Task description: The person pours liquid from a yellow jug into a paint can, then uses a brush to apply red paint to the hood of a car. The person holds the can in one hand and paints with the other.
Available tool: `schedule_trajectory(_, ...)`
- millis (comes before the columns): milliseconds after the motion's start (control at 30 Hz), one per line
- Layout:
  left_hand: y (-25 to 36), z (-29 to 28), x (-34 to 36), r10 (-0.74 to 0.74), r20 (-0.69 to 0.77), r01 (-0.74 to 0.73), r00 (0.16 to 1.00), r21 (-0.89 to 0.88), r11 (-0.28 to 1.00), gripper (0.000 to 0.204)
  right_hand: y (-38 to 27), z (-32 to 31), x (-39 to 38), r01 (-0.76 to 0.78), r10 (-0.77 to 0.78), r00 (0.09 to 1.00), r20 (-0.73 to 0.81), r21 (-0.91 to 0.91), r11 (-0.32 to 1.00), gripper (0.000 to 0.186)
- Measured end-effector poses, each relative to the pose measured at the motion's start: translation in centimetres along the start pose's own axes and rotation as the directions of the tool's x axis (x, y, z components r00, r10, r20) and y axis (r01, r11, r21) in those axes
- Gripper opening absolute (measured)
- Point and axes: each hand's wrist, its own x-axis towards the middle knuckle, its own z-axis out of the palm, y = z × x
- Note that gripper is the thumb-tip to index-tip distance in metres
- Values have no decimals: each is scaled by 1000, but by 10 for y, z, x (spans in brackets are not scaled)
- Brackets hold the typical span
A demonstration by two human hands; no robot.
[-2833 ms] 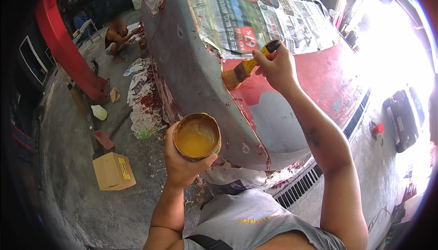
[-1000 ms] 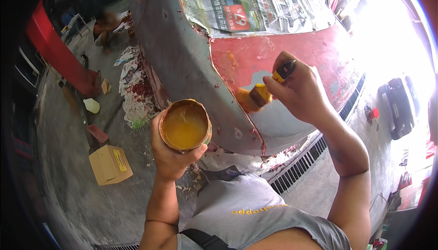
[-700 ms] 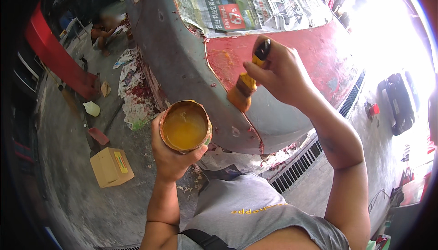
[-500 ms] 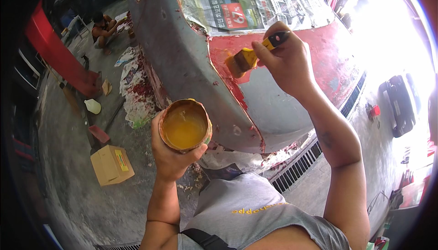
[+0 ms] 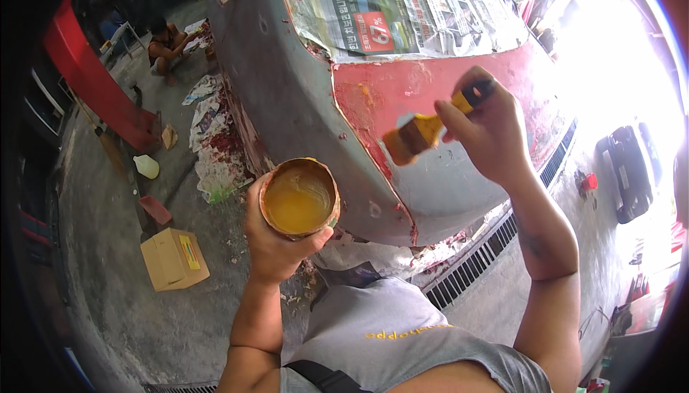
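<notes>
The right hand (image 5: pixel 495 134) grips the paintbrush (image 5: pixel 428 127), bristles (image 5: pixel 400 147) left of its fingers (image 5: pixel 459 120), over the car panel (image 5: pixel 395 81); the left hand (image 5: pixel 275 246) clasps the cup (image 5: pixel 298 170). Best hold it level, stroking lightly.

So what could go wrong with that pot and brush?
The left hand holds an open pot of yellow liquid; if it tips, some could slop out. The orange-tipped brush in the right hand might drip on the car. A big swing could perhaps splash the newspaper lying on the car too.
</notes>
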Motion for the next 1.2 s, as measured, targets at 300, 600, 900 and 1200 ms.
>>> schedule_trajectory(300,-6,-1,24,72,6,-72,997,29,997,89,49,23,82,-168,172,978,-119,36,985,30)
schedule_trajectory(600,-14,3,47,46,4,-46,999,-70,996,89,65,47,103,-171,174,973,-155,30,985,39)
schedule_trajectory(900,-16,6,52,106,-14,-106,994,1,994,88,57,72,135,-114,84,953,-292,-86,990,41)
schedule_trajectory(1200,-19,-5,48,89,-54,-91,995,-34,995,87,52,68,135,-76,69,933,-352,-5,997,35)
